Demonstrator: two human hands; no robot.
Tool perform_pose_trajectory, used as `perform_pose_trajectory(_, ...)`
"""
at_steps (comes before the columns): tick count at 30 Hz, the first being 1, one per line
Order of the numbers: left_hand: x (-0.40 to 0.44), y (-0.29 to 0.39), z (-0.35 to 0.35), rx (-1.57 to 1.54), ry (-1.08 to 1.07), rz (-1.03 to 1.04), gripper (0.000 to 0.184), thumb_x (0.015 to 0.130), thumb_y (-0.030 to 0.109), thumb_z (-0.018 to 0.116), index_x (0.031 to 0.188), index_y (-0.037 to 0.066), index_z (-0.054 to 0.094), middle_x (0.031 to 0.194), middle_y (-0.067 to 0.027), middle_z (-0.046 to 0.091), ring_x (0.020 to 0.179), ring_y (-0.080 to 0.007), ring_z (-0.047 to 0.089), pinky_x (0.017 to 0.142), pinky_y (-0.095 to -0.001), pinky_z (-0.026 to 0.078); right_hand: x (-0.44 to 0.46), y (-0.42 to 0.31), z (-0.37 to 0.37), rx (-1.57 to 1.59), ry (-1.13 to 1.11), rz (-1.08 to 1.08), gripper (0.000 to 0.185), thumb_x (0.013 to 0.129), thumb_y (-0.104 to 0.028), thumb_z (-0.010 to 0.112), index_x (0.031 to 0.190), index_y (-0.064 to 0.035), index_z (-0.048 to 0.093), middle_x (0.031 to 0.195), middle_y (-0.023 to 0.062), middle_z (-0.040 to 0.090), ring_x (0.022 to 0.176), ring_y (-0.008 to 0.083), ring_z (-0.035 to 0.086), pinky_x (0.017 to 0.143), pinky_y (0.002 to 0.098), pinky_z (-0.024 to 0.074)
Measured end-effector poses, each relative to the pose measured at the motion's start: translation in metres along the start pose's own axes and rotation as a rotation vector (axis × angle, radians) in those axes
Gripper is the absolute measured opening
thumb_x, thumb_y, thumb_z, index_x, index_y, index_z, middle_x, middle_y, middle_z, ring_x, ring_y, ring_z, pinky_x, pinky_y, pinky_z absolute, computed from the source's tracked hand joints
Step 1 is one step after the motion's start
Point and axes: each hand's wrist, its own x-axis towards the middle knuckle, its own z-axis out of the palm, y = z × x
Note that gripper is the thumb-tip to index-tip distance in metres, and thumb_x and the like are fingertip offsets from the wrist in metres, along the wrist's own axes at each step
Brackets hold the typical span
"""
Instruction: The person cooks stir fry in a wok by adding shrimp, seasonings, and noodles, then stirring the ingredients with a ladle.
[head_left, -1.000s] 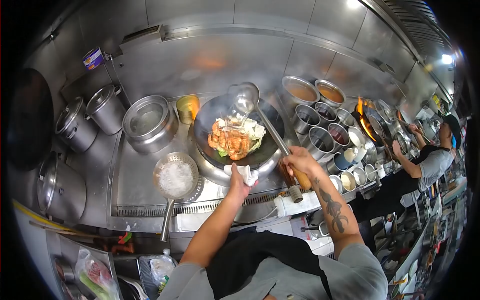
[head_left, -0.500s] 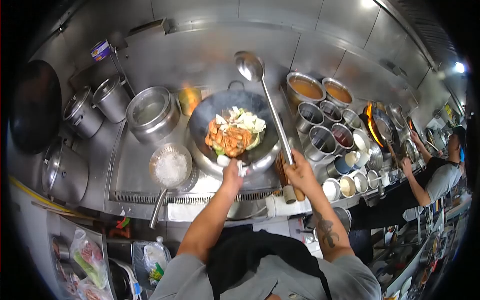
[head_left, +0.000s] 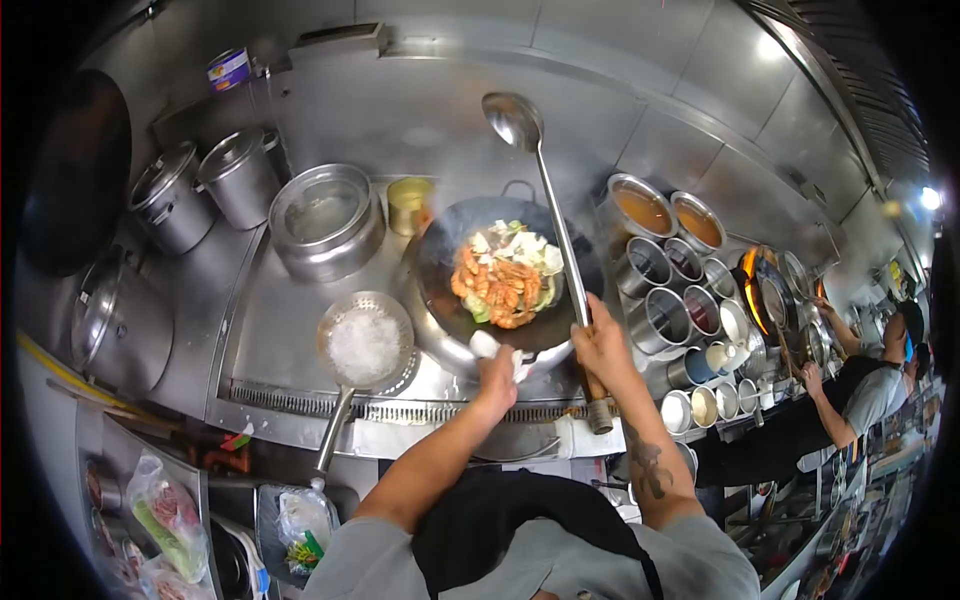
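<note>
Could spill the reddish-orange, shrimp-like pieces (head_left: 508,293) and pale green-white leaves (head_left: 548,260) inside the round black metal wok (head_left: 448,238) by tilting it too sharply, or burn the left hand (head_left: 497,380) through a slip of the bunched white cloth (head_left: 485,345) at the wok's near rim. Reaching forward from the wok's near side, gripping that cloth in curled left fingers, with any hold beneath hidden, and clasping the long silver metal ladle (head_left: 563,232) in the tightly closed right hand (head_left: 602,350), beside the wok's right edge, with bowl raised past the far rim.
</note>
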Motion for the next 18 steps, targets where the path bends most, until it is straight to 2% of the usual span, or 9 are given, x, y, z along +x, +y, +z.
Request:
perform_pose_trajectory(2,0.015,-0.001,-0.011,0.069,-0.115,-0.015,0.016,0.086,0.011,0.055,0.094,-0.003,0.056,0.084,-0.0128,0.061,0.071,-0.026,0.064,0.055,-0.0413,0.057,0.026,-0.028,0.025,0.178,-0.088,-0.002,0.051,0.085,-0.004,0.057,0.133,0.0024,0.043,0.073,0.004,0.056,0.052,0.0077,0.05,0.048,0.0237,0.0411)
perform_pose_trajectory(4,0.052,-0.024,-0.028,0.031,-0.202,-0.051,0.027,0.091,0.026,0.058,0.103,0.001,0.055,0.09,-0.0113,0.061,0.076,-0.0259,0.064,0.063,-0.0434,0.058,0.059,-0.044,0.058,0.322,-0.181,0.112,0.046,0.086,-0.004,0.054,0.131,0.0021,0.045,0.077,0.003,0.055,0.047,0.0071,0.048,0.044,0.0227,0.0396)
perform_pose_trajectory(6,0.034,0.0,-0.029,0.052,-0.268,-0.235,0.041,0.093,0.043,0.057,0.109,0.005,0.053,0.094,-0.0103,0.061,0.08,-0.0255,0.063,0.071,-0.0454,0.057,0.095,-0.038,0.104,0.315,-0.173,-0.023,0.044,0.085,-0.004,0.055,0.127,0.0034,0.047,0.075,0.0027,0.055,0.045,0.0085,0.048,0.042,0.0237,0.04)
perform_pose_trajectory(7,0.008,0.027,-0.028,0.118,-0.263,-0.296,0.048,0.093,0.051,0.054,0.108,0.006,0.054,0.092,-0.0101,0.061,0.079,-0.0252,0.063,0.07,-0.0467,0.056,0.107,-0.057,0.12,0.382,-0.24,0.064,0.043,0.084,-0.004,0.055,0.126,0.0041,0.048,0.074,0.0029,0.055,0.044,0.0094,0.049,0.042,0.0243,0.0401)
perform_pose_trajectory(8,0.007,0.036,-0.04,0.183,-0.286,-0.352,0.047,0.093,0.05,0.054,0.107,0.006,0.054,0.092,-0.0099,0.061,0.079,-0.0239,0.063,0.07,-0.0445,0.056,0.118,-0.077,0.136,0.447,-0.301,0.152,0.042,0.083,-0.003,0.056,0.124,0.0048,0.049,0.072,0.0032,0.055,0.043,0.0103,0.05,0.041,0.0249,0.0401)
perform_pose_trajectory(10,0.01,0.042,-0.074,0.412,-0.229,-0.27,0.048,0.09,0.044,0.062,0.115,0.004,0.053,0.1,-0.0109,0.061,0.088,-0.0231,0.063,0.077,-0.0404,0.054,0.147,-0.076,0.182,0.402,-0.341,0.155,0.027,0.081,-0.003,0.055,0.107,0.005,0.056,0.065,0.0042,0.055,0.043,0.0125,0.052,0.041,0.027,0.0415)
perform_pose_trajectory(13,-0.017,0.072,-0.132,0.763,-0.298,0.223,0.061,0.083,0.035,0.07,0.127,0.0,0.046,0.111,-0.0121,0.06,0.101,-0.0223,0.06,0.086,-0.0353,0.051,0.175,-0.086,0.245,0.33,-0.38,0.147,0.021,0.08,-0.006,0.055,0.099,0.0034,0.057,0.061,0.006,0.056,0.044,0.0164,0.054,0.04,0.0316,0.042)
perform_pose_trajectory(14,-0.011,0.076,-0.161,0.877,-0.313,0.166,0.081,0.073,0.033,0.075,0.134,-0.004,0.038,0.122,-0.0187,0.055,0.113,-0.0269,0.055,0.094,-0.0372,0.045,0.179,-0.09,0.264,0.305,-0.394,0.145,0.022,0.08,-0.007,0.056,0.099,0.0037,0.057,0.062,0.007,0.057,0.045,0.0174,0.056,0.041,0.0324,0.0431)
perform_pose_trajectory(18,-0.057,0.126,-0.231,1.231,-0.31,0.402,0.079,0.07,0.027,0.074,0.131,-0.006,0.036,0.115,-0.0257,0.054,0.104,-0.0369,0.058,0.091,-0.0405,0.048,0.192,-0.079,0.326,0.165,-0.477,0.154,0.019,0.08,-0.007,0.057,0.095,0.005,0.057,0.061,0.0061,0.056,0.043,0.016,0.054,0.041,0.0309,0.0418)
